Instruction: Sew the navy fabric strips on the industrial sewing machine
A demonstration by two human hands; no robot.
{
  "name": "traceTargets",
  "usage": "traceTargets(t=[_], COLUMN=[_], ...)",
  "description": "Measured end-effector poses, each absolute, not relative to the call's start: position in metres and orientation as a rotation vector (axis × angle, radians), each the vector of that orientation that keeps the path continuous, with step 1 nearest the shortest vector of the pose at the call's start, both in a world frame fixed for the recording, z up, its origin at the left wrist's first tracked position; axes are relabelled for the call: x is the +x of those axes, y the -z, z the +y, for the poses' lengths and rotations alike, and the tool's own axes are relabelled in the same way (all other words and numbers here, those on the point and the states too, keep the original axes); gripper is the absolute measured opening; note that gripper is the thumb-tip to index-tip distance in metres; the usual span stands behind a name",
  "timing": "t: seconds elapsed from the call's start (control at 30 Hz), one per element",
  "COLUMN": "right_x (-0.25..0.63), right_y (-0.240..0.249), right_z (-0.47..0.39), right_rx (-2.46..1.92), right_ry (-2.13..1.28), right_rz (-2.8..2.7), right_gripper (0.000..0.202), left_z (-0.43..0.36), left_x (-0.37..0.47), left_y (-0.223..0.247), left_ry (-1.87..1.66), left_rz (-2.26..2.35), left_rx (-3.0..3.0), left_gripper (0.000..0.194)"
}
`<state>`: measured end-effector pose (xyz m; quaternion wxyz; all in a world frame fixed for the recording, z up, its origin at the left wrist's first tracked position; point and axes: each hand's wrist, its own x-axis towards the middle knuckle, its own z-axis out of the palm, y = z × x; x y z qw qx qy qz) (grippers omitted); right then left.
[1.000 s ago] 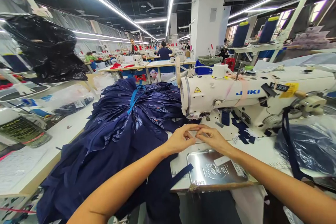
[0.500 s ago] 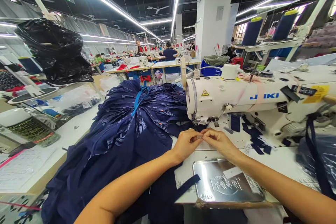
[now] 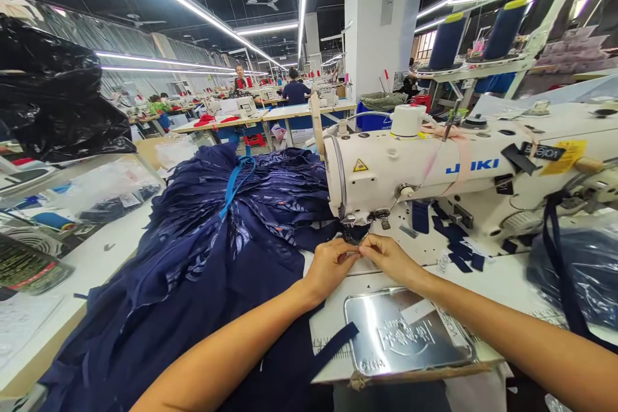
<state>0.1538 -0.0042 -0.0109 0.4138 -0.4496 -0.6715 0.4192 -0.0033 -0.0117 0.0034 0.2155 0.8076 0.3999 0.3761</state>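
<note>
My left hand [image 3: 331, 268] and my right hand [image 3: 390, 260] meet with pinched fingertips just in front of the needle area of a white sewing machine [image 3: 415, 164]. What lies between the fingertips is too small to make out. A big pile of navy fabric [image 3: 212, 283], gathered by a bright blue tie [image 3: 233, 185], spreads left of the machine, passing under my left forearm. A navy strip [image 3: 335, 351] hangs at the table edge beside the shiny metal plate [image 3: 408, 333]. Small navy pieces [image 3: 458, 244] lie right of the needle area.
Two navy thread cones [image 3: 447, 42] stand behind the machine. At the left are a black plastic bag [image 3: 58, 93], a dark can [image 3: 31, 267] and a white side table [image 3: 103, 257]. A plastic-wrapped bundle [image 3: 574, 270] sits at the right. People [image 3: 295, 87] are farther back.
The whole view has shifted, so the scene appears farther left. My hands remain pinched together in front of the needle area.
</note>
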Motion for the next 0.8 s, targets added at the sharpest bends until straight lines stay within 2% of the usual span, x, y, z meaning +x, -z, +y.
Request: traceTargets(t=[0.3,0.57,0.8], right_x=[0.156,0.153,0.15], right_y=[0.01,-0.004,-0.004], right_z=[0.0,-0.001,0.011], right_rx=[-1.121,-1.194,-1.25], right_ry=[-1.141,-1.17,-1.071], right_rz=[-1.714,-1.756,-1.893], right_gripper=[0.026,0.019,0.03], left_z=[-0.012,-0.011,-0.005], left_x=[0.001,0.002,0.0], left_y=[-0.005,-0.007,-0.006], left_ry=[-1.094,-1.105,-1.098], left_rz=[1.17,1.183,1.239], left_rx=[2.09,2.074,2.15], left_gripper=[0.015,0.018,0.02])
